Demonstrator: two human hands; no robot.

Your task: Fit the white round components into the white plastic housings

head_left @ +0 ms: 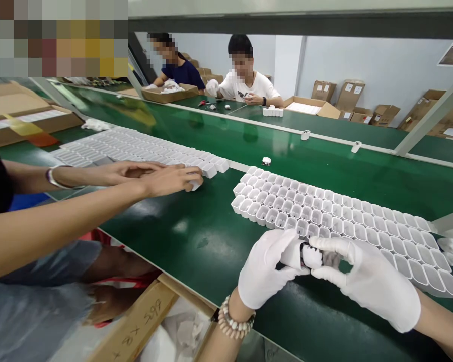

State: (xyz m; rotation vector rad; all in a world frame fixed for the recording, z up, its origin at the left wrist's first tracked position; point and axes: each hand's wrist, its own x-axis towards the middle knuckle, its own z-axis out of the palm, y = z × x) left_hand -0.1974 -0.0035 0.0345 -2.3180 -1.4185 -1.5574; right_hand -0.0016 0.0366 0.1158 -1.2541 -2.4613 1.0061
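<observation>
My left hand (266, 269), in a white glove, closes its thumb and fingers around a small white plastic housing (292, 256) with a dark rim at its end. Opposite it, my right hand (373, 281), gloved too, pinches a small white-and-dark part (312, 256) at the housing's opening. Whether that part sits inside the housing or only touches it I cannot tell. Just beyond my hands stand rows of open white plastic cups (317, 203), some with small dark bits inside.
A co-worker's bare hands (173, 178) touch another block of white cups (136, 146) on the left. A small white part (266, 161) lies on the green belt (226, 125). An open carton (166, 322) stands below the table edge. Two people sit across the line.
</observation>
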